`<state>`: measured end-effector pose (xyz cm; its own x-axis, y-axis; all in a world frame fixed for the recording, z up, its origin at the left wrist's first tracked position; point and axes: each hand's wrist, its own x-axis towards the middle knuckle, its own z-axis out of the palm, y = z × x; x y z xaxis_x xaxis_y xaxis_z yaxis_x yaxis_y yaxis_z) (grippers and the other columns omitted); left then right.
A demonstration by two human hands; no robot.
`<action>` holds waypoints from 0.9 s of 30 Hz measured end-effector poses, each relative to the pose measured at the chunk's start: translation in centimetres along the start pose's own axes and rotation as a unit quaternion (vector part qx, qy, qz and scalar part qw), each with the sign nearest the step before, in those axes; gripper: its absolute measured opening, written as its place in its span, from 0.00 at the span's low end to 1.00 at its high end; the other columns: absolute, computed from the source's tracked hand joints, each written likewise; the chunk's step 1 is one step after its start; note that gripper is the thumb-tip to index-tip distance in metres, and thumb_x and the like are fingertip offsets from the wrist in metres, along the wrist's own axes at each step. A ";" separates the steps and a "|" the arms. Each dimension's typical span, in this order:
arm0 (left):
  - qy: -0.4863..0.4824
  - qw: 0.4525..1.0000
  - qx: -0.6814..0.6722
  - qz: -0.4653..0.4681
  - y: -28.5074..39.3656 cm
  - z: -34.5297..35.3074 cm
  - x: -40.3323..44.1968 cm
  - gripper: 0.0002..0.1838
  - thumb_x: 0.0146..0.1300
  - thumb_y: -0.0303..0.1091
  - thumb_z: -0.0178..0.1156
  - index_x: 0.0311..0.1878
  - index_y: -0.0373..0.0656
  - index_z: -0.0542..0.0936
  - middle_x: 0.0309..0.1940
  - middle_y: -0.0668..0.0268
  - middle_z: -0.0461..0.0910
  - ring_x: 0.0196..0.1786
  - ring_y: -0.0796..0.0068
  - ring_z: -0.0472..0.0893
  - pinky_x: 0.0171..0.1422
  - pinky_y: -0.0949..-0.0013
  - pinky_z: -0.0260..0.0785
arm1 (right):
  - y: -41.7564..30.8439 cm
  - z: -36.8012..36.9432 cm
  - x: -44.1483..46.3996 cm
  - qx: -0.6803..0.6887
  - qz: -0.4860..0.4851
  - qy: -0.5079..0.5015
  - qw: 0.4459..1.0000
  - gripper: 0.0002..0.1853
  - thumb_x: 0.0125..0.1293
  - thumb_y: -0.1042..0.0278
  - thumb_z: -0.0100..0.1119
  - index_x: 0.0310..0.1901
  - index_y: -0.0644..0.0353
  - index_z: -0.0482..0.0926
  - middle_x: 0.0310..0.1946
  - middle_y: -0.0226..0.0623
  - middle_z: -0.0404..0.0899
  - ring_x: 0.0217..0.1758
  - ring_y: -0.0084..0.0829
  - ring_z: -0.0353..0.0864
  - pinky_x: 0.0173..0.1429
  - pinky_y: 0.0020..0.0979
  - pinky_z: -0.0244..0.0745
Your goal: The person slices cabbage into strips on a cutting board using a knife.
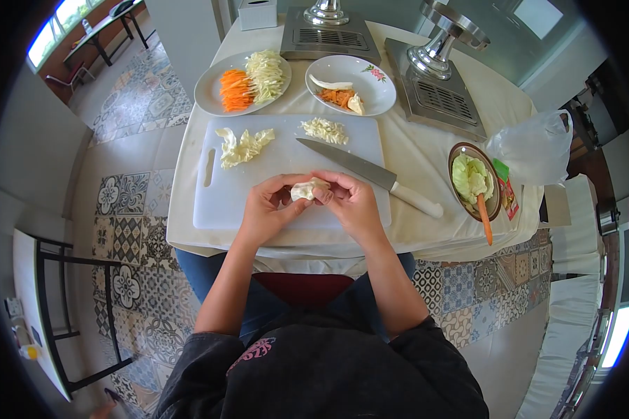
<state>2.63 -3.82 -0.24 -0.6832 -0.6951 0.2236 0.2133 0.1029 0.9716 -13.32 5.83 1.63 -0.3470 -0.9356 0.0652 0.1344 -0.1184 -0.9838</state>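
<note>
Over the near part of the white cutting board (217, 199), my left hand (276, 200) and my right hand (348, 199) pinch a small pale cabbage piece (307, 189) between them. Both hands have their fingers closed on it. Cabbage leaves (243, 146) lie on the board at upper left, and a small heap of cut cabbage (324, 130) at upper right. A large knife (377, 172) rests slantwise, its blade on the board and its pale handle on the cloth to the right.
An oval plate (206, 91) holds carrot and cabbage strips. Beside it, a bowl (381, 94) holds scraps. A brown-rimmed bowl (459, 194) with cabbage and a carrot sits right, near a plastic bag (534, 146). Metal stands (437, 87) occupy the back.
</note>
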 end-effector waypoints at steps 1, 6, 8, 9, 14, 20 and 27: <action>0.010 1.000 -0.016 -0.008 0.3 0.1 -0.1 0.27 0.58 0.17 0.70 0.63 0.41 0.80 0.39 0.74 0.80 0.38 0.87 0.71 0.44 0.79 0.65 | 0.5 -0.4 0.3 0.003 0.005 0.001 1.000 0.16 0.68 0.74 0.68 0.56 0.64 0.84 0.41 0.36 0.86 0.40 0.22 0.84 0.47 0.24 0.81; 0.034 0.999 0.038 -0.002 0.4 0.0 0.0 0.29 0.56 0.16 0.69 0.63 0.40 0.78 0.36 0.74 0.78 0.39 0.86 0.73 0.46 0.78 0.66 | 1.7 -1.1 0.6 0.012 0.001 0.030 0.999 0.11 0.67 0.75 0.69 0.51 0.65 0.87 0.34 0.32 0.85 0.36 0.19 0.81 0.42 0.22 0.78; 0.048 0.998 0.021 0.027 0.0 0.4 0.2 0.26 0.56 0.16 0.67 0.60 0.38 0.79 0.35 0.74 0.77 0.39 0.84 0.74 0.47 0.77 0.67 | 1.5 -1.2 0.5 0.017 -0.009 0.019 1.000 0.12 0.68 0.74 0.68 0.51 0.64 0.87 0.33 0.30 0.84 0.34 0.18 0.79 0.40 0.23 0.76; 0.045 0.999 -0.018 0.013 0.0 0.5 0.1 0.24 0.57 0.16 0.67 0.58 0.38 0.79 0.35 0.73 0.77 0.40 0.84 0.75 0.49 0.77 0.68 | 1.5 -1.3 0.5 0.021 -0.014 0.013 1.000 0.12 0.68 0.73 0.68 0.51 0.64 0.87 0.32 0.28 0.83 0.33 0.18 0.78 0.40 0.23 0.75; 0.021 0.992 -0.124 -0.014 0.1 0.3 0.5 0.14 0.61 0.15 0.64 0.50 0.37 0.79 0.36 0.70 0.79 0.42 0.82 0.79 0.49 0.75 0.72 | 2.0 -2.7 0.9 0.118 0.052 -0.019 0.991 0.12 0.69 0.74 0.66 0.53 0.62 0.86 0.38 0.28 0.83 0.38 0.18 0.77 0.44 0.23 0.74; 0.065 0.983 -0.103 -0.139 0.8 -0.4 1.3 0.07 0.68 0.22 0.62 0.48 0.37 0.80 0.34 0.68 0.82 0.35 0.81 0.80 0.39 0.75 0.73 | 0.4 -1.4 0.1 0.025 -0.050 -0.049 0.997 0.13 0.71 0.74 0.65 0.55 0.61 0.85 0.43 0.27 0.80 0.41 0.21 0.78 0.48 0.26 0.76; -0.060 0.945 -0.156 -0.280 2.8 -0.8 0.5 0.17 0.78 0.44 0.55 0.49 0.36 0.80 0.32 0.65 0.81 0.31 0.79 0.79 0.36 0.76 0.71 | -0.9 -1.0 1.2 -0.144 -0.120 -0.010 0.982 0.10 0.71 0.68 0.67 0.44 0.67 0.84 0.46 0.34 0.83 0.41 0.18 0.81 0.38 0.23 0.78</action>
<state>3.41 -4.48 2.50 -0.8205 -0.4905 -0.2935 -0.0224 -0.4855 0.8739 -14.79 5.20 2.39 -0.3185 -0.8987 0.3015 -0.2179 -0.2402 -0.9460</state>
